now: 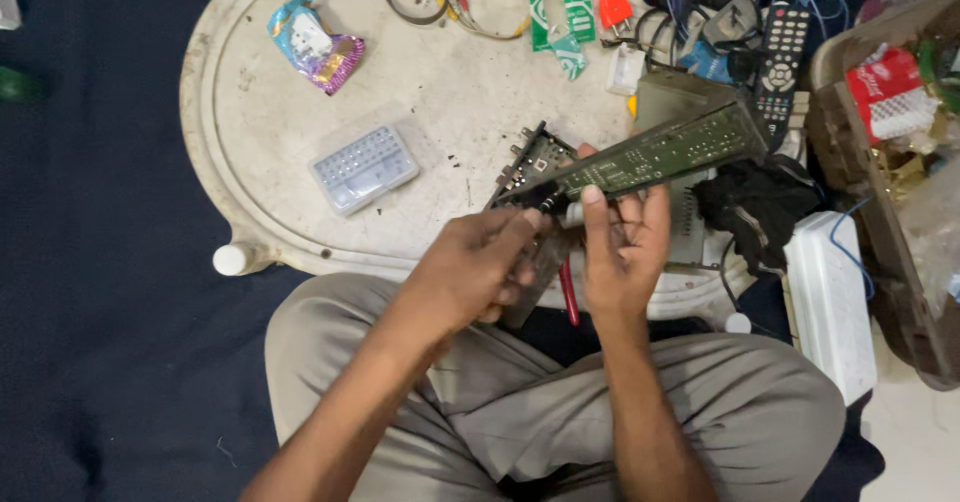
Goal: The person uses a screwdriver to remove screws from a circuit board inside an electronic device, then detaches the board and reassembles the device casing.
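Two hands at frame centre: right hand [625, 247] clamps long green circuit board [660, 152] steady; left hand [480, 267] pinches its near end, above worktop [300, 172].

Soft, even indoor light, faint shadows, slight blur throughout.

Left hand [478, 267] and right hand [622, 247] gripping a long green circuit board [650, 157] over the white table [440, 92], clear bit case [363, 168] left of the hands, remote control [782, 57] beyond the right hand
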